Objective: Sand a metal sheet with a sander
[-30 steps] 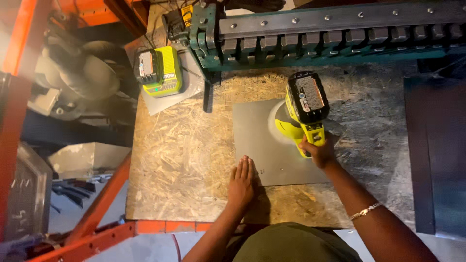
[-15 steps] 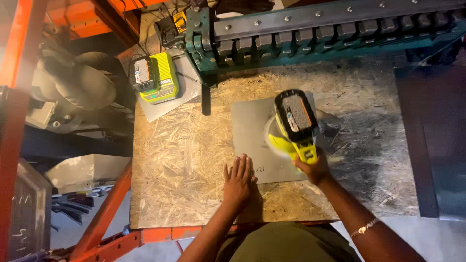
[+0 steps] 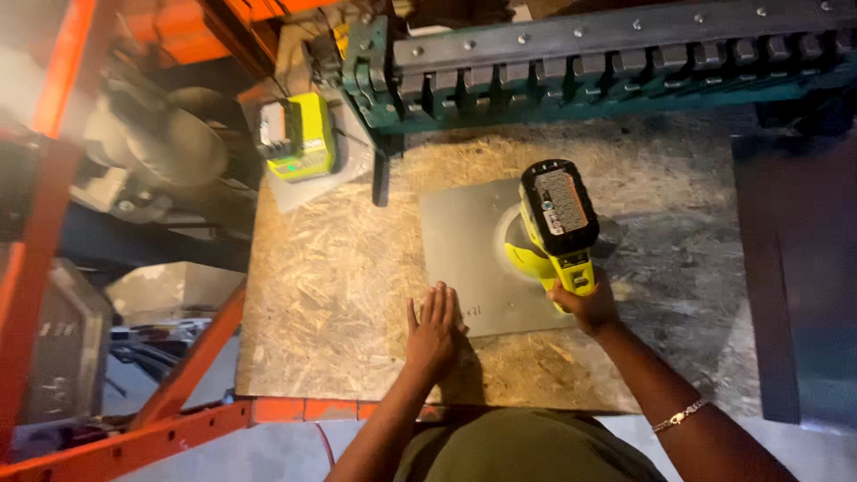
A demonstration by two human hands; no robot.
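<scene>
- Seemingly, from the head view, the work in hand is running a yellow cordless sander [image 3: 555, 234] over a grey metal sheet [image 3: 464, 259] that lies flat on a chipboard bench top [image 3: 312, 295].
- To do this well, I judge, the sander's pad should sit flat on the sheet and not tip onto an edge, with steady, even pressure; the holding hand should stay pressed on the sheet's near edge, fingers clear of the pad, so the sheet cannot slide on the board.
- Right hand [image 3: 585, 302]: closed around the sander's handle at the sheet's near right corner; the tool's dark battery end points away from the person.
- Left hand [image 3: 435, 328]: open and flat, fingers together, palm down on the sheet's near left corner, grasping nothing.
- The sheet looks dull grey, thin and square-cornered, with a small faint mark near the left hand; its right part is hidden under the sander.
- Beyond the sheet's far edge runs a green toothed metal machine [image 3: 607, 71].
- Off the sheet's far left corner sits a yellow battery charger [image 3: 297, 136] on a pale scrap.
- Well left of the sheet stand orange rack beams [image 3: 54, 161].
</scene>
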